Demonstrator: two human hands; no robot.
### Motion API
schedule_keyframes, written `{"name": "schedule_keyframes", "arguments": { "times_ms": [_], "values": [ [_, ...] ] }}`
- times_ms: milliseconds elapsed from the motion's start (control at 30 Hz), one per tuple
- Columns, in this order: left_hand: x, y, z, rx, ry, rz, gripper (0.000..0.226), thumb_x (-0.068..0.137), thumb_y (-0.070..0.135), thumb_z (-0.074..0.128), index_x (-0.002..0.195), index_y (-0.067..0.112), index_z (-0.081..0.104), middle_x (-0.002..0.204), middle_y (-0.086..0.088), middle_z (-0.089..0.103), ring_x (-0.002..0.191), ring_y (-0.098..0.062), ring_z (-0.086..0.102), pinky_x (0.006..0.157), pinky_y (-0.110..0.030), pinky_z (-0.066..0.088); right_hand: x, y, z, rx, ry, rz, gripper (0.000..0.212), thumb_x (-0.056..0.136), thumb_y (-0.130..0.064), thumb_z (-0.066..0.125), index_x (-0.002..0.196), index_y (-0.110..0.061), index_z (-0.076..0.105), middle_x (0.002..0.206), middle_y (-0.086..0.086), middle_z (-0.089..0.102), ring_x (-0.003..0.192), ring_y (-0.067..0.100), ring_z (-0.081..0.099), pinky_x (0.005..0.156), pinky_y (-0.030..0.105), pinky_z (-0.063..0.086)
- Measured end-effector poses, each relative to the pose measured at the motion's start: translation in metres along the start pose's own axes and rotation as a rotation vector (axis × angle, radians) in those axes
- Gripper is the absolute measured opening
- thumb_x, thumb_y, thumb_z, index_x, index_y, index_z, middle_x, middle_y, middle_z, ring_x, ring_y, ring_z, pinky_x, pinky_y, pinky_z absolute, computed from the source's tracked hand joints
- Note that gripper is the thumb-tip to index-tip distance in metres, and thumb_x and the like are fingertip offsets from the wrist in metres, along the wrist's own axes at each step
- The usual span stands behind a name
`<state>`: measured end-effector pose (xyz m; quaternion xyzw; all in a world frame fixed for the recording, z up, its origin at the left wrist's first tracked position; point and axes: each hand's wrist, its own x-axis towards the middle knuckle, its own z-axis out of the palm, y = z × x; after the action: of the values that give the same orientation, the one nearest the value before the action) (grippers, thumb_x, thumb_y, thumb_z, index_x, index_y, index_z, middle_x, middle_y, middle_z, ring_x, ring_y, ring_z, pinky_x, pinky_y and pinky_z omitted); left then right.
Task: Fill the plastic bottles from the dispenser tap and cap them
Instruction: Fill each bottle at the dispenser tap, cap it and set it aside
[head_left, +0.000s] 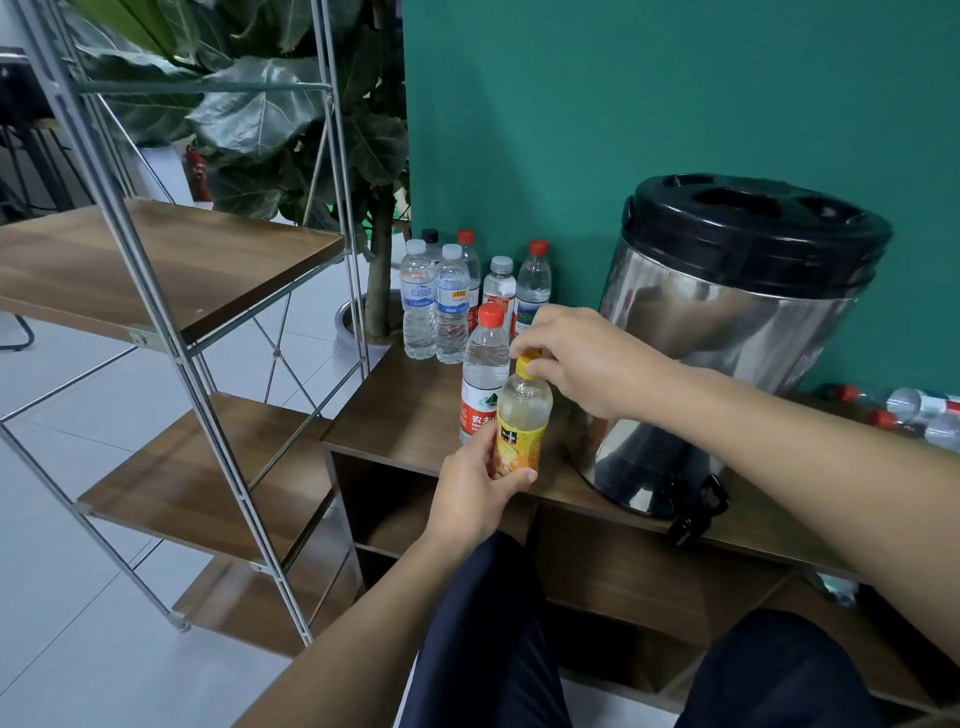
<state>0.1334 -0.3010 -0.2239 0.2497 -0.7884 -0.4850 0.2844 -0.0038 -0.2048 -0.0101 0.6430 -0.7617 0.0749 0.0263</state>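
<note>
We find the yellow-labelled bottle (523, 415) upright above the counter (410, 421) edge, left hand (480, 488) gripping its lower body. Right hand (582, 358) sits directly above, fingers pinching the yellow cap (527, 364); the coming twist, we judge, runs about this vertical axis.

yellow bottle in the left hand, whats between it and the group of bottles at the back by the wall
In the head view, one upright red-capped water bottle stands between the yellow-labelled bottle and the back cluster, just behind it.
</note>
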Motion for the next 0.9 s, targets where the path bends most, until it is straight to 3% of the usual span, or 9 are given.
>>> {"name": "schedule_keyframes", "arguments": {
  "times_ms": [67, 200, 300, 367, 433, 500, 600, 767, 900],
  "values": [
    [-0.001, -0.002, 0.003, -0.002, 0.021, 0.003, 0.069, 0.090, 0.038, 0.094, 0.148, 0.045, 0.058, 0.131, 0.021, 0.076, 0.122, -0.004, 0.072, 0.109, -0.043, 0.062, 0.001, -0.003, 0.005, -0.024, 0.016, 0.049, 0.020, 0.112, -0.032, 0.065, 0.117, -0.016, 0.077, 0.109, -0.001, 0.054, 0.103, 0.024, 0.059, 0.090, 0.037, 0.047],
    [-0.002, -0.002, 0.005, 0.004, 0.033, -0.012, 0.069, 0.089, 0.042, 0.094, 0.148, 0.044, 0.058, 0.134, 0.021, 0.075, 0.125, -0.005, 0.071, 0.111, -0.045, 0.061, 0.007, -0.013, 0.010, -0.140, 0.056, 0.162, 0.048, 0.108, -0.054, 0.065, 0.092, -0.009, 0.072, 0.090, 0.005, 0.062, 0.082, 0.026, 0.064, 0.072, 0.040, 0.051],
    [-0.001, -0.001, 0.004, 0.014, 0.031, -0.016, 0.068, 0.088, 0.042, 0.094, 0.146, 0.044, 0.059, 0.132, 0.020, 0.076, 0.122, -0.004, 0.072, 0.109, -0.045, 0.062, 0.008, -0.011, 0.009, -0.096, 0.092, 0.168, 0.050, 0.105, -0.055, 0.070, 0.081, -0.012, 0.070, 0.075, 0.004, 0.065, 0.071, 0.025, 0.066, 0.064, 0.039, 0.050],
    [0.000, 0.000, 0.003, 0.017, 0.029, -0.020, 0.068, 0.088, 0.042, 0.094, 0.146, 0.044, 0.059, 0.131, 0.020, 0.076, 0.121, -0.005, 0.073, 0.108, -0.045, 0.062, 0.003, -0.007, 0.006, 0.001, 0.082, 0.109, 0.032, 0.105, -0.048, 0.074, 0.101, -0.017, 0.080, 0.095, 0.000, 0.075, 0.083, 0.020, 0.068, 0.074, 0.037, 0.053],
    [-0.001, 0.001, 0.003, 0.022, 0.026, -0.027, 0.070, 0.089, 0.042, 0.094, 0.148, 0.044, 0.058, 0.133, 0.020, 0.075, 0.123, -0.005, 0.072, 0.109, -0.044, 0.062, -0.004, -0.005, 0.001, 0.022, 0.035, 0.022, 0.031, 0.108, -0.036, 0.073, 0.135, -0.021, 0.076, 0.126, -0.004, 0.071, 0.103, 0.012, 0.060, 0.091, 0.030, 0.047],
    [-0.002, 0.001, 0.003, 0.022, 0.026, -0.031, 0.071, 0.088, 0.042, 0.095, 0.149, 0.043, 0.058, 0.133, 0.020, 0.075, 0.124, -0.006, 0.072, 0.110, -0.044, 0.062, -0.007, -0.004, -0.001, -0.005, 0.023, -0.026, 0.032, 0.111, -0.028, 0.068, 0.142, -0.020, 0.073, 0.135, -0.003, 0.066, 0.114, 0.015, 0.060, 0.099, 0.029, 0.045],
    [-0.002, 0.002, 0.003, 0.028, 0.030, -0.028, 0.071, 0.088, 0.042, 0.095, 0.148, 0.042, 0.058, 0.133, 0.020, 0.075, 0.123, -0.006, 0.072, 0.109, -0.045, 0.062, -0.005, -0.002, 0.003, -0.022, 0.066, 0.005, 0.023, 0.111, -0.031, 0.068, 0.123, -0.016, 0.080, 0.112, -0.002, 0.068, 0.103, 0.023, 0.066, 0.092, 0.038, 0.055],
    [-0.005, 0.005, 0.004, 0.046, 0.053, -0.030, 0.071, 0.088, 0.043, 0.095, 0.149, 0.043, 0.058, 0.132, 0.020, 0.075, 0.123, -0.005, 0.072, 0.109, -0.044, 0.062, -0.001, -0.005, 0.022, -0.044, 0.216, 0.140, 0.046, 0.105, -0.053, 0.071, 0.081, -0.014, 0.071, 0.077, 0.001, 0.063, 0.071, 0.020, 0.061, 0.069, 0.042, 0.054],
    [-0.007, 0.008, 0.003, 0.047, 0.058, -0.027, 0.074, 0.088, 0.044, 0.095, 0.151, 0.042, 0.056, 0.135, 0.021, 0.074, 0.125, -0.005, 0.070, 0.111, -0.043, 0.061, -0.012, -0.011, 0.040, 0.151, 0.322, 0.246, 0.043, 0.096, -0.061, 0.078, 0.083, -0.022, 0.066, 0.079, -0.008, 0.061, 0.072, 0.008, 0.058, 0.063, 0.032, 0.048]
  ]
}}
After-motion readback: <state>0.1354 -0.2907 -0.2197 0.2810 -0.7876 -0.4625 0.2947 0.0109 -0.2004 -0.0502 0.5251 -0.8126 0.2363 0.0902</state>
